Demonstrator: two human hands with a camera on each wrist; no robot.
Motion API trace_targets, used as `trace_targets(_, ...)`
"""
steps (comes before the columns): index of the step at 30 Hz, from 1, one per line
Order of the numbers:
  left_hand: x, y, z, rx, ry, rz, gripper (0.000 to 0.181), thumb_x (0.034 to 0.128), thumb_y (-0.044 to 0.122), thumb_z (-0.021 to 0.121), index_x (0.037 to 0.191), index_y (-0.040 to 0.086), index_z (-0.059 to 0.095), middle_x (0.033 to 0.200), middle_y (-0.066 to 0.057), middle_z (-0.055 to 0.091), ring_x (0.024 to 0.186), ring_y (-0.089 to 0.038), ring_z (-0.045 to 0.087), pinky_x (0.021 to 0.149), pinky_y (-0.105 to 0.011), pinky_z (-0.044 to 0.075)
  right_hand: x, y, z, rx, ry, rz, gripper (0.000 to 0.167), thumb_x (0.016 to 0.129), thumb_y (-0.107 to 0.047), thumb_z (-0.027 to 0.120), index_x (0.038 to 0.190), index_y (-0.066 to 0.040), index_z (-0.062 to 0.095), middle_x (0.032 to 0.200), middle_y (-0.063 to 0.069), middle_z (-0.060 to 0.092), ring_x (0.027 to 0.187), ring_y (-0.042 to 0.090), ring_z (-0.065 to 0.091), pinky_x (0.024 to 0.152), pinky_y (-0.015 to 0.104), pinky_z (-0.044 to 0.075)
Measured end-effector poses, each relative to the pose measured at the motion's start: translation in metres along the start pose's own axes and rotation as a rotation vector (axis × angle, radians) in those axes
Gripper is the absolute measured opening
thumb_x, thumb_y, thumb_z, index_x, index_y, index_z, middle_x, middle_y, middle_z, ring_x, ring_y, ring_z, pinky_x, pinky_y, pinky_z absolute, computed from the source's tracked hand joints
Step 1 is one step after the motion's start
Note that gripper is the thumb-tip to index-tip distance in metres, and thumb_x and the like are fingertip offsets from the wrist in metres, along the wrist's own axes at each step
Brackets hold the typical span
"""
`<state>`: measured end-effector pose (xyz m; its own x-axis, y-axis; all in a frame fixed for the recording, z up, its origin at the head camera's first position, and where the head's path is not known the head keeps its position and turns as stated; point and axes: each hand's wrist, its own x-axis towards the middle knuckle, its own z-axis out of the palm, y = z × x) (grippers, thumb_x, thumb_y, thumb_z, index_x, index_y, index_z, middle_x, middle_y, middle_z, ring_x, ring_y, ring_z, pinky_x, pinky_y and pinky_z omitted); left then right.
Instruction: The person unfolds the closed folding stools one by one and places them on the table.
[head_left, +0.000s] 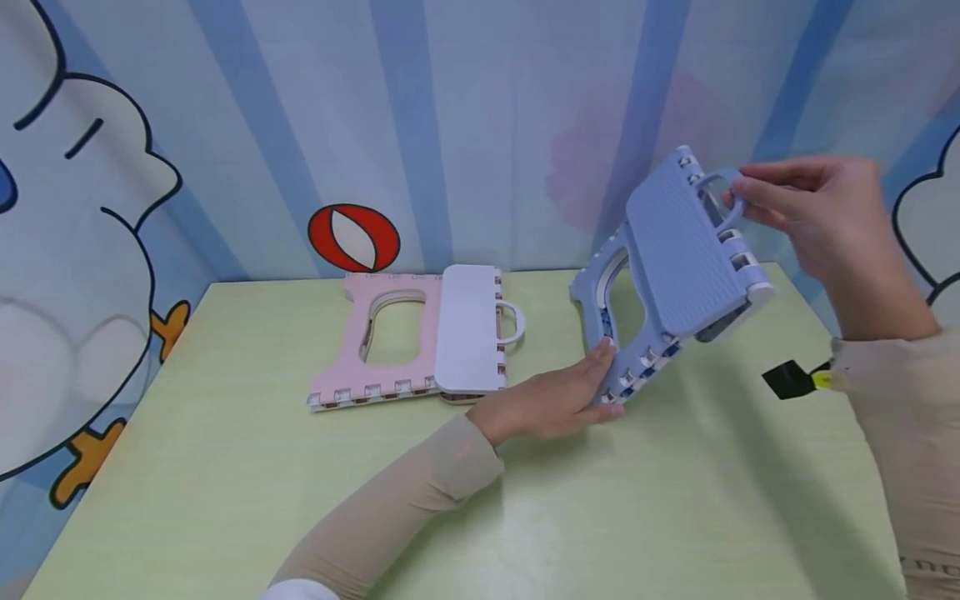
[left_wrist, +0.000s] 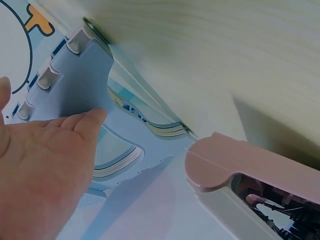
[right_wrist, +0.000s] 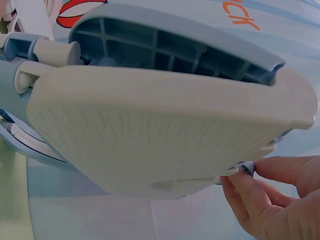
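Observation:
A blue folding step stool point(head_left: 678, 242), folded and tilted up off the table, is between my hands on the right. My right hand point(head_left: 832, 204) pinches its loop handle at the upper right. The fingers of my left hand point(head_left: 551, 400) lie straight against the leg panel at its lower edge. In the left wrist view that hand point(left_wrist: 50, 165) is seen from the palm side, touching the blue panel point(left_wrist: 85, 75). The right wrist view shows the pale underside point(right_wrist: 150, 125) of one half of the seat, with the pinching right hand point(right_wrist: 280, 200) below right.
A second folded stool, pink with a white top point(head_left: 472, 333), lies flat on the pale green table point(head_left: 225, 467), left of the blue one. Behind stands a striped blue backdrop point(head_left: 480, 125) with cartoon figures. A black tag point(head_left: 789, 380) hangs by the right sleeve.

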<state>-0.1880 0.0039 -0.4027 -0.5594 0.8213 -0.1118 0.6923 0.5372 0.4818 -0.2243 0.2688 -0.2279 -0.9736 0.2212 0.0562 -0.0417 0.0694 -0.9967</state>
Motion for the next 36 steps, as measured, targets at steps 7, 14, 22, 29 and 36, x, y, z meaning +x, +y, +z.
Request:
trace_targets(7,-0.003,-0.001,-0.003,-0.06,-0.008,-0.009,0.082,0.1049,0.056,0.03,0.158,0.003,-0.004,0.165,-0.009,-0.013,0.15,-0.016,-0.004,0.118,-0.024,0.008,-0.003,-0.002,0.006,0.02,-0.008,0.013,0.029,0.081,-0.016,0.081,0.108,-0.008,0.076,0.112,0.002,0.059,0.083,0.01,0.071,0.071,0.014,0.054)
trace_targets(14,-0.006,-0.004,-0.006,-0.135,-0.025,-0.027,0.082,0.1043,0.057,0.031,0.159,0.007,-0.004,0.165,-0.004,-0.012,0.149,-0.012,0.0,0.118,-0.022,0.012,-0.005,-0.004,0.015,-0.002,-0.027,0.013,0.03,0.08,-0.018,0.082,0.108,-0.008,0.076,0.112,0.003,0.059,0.086,0.011,0.069,0.073,0.014,0.054)
trace_targets(22,-0.007,-0.006,-0.007,-0.174,-0.031,-0.042,0.082,0.1038,0.057,0.032,0.159,0.008,-0.004,0.165,-0.003,-0.011,0.149,-0.011,0.003,0.118,-0.023,0.013,-0.008,-0.005,0.025,-0.025,-0.052,-0.053,0.025,0.082,-0.016,0.08,0.105,-0.006,0.076,0.111,0.003,0.058,0.084,0.01,0.069,0.073,0.015,0.054)
trace_targets(29,-0.007,-0.009,-0.007,-0.206,-0.031,-0.034,0.082,0.1041,0.056,0.034,0.159,0.009,-0.004,0.165,-0.004,-0.01,0.149,-0.012,0.005,0.118,-0.022,0.013,-0.011,-0.006,0.031,-0.041,-0.082,-0.101,0.03,0.082,-0.018,0.081,0.108,-0.003,0.075,0.113,0.003,0.057,0.084,0.011,0.071,0.075,0.016,0.054)
trace_targets(36,-0.009,-0.012,-0.007,-0.241,-0.027,0.002,0.083,0.1056,0.047,0.042,0.158,0.005,-0.008,0.164,-0.009,-0.013,0.148,-0.01,-0.002,0.118,-0.021,0.009,-0.013,-0.006,0.041,-0.107,-0.082,-0.149,0.037,0.085,-0.02,0.079,0.116,-0.001,0.073,0.112,0.003,0.06,0.088,0.011,0.071,0.075,0.016,0.054)
